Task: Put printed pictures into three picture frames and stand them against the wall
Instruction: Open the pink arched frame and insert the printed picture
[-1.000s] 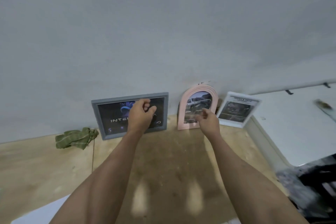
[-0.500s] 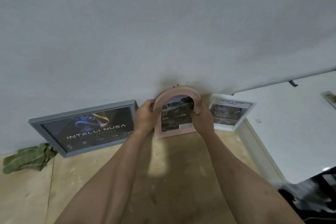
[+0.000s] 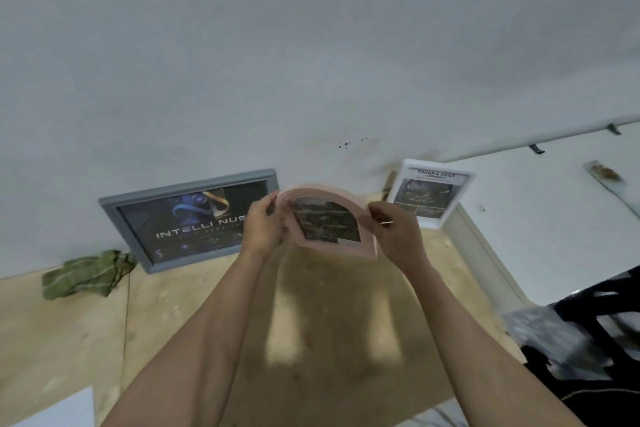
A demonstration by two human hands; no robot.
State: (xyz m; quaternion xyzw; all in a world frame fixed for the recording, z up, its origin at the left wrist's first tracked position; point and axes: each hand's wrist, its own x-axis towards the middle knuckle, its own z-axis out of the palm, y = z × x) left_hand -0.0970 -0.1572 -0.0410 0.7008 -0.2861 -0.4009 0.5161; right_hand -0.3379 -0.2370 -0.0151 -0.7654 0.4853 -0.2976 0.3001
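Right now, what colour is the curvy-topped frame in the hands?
Pale pink. The arched frame, held between the left hand and right hand, shows best in the head view.

The pink arched frame (image 3: pixel 332 222), a dark print inside, is tilted between the two hands, blurred. At its nine o'clock the grey frame (image 3: pixel 188 218) leans on the wall; at two o'clock the white frame (image 3: pixel 431 192) leans likewise.
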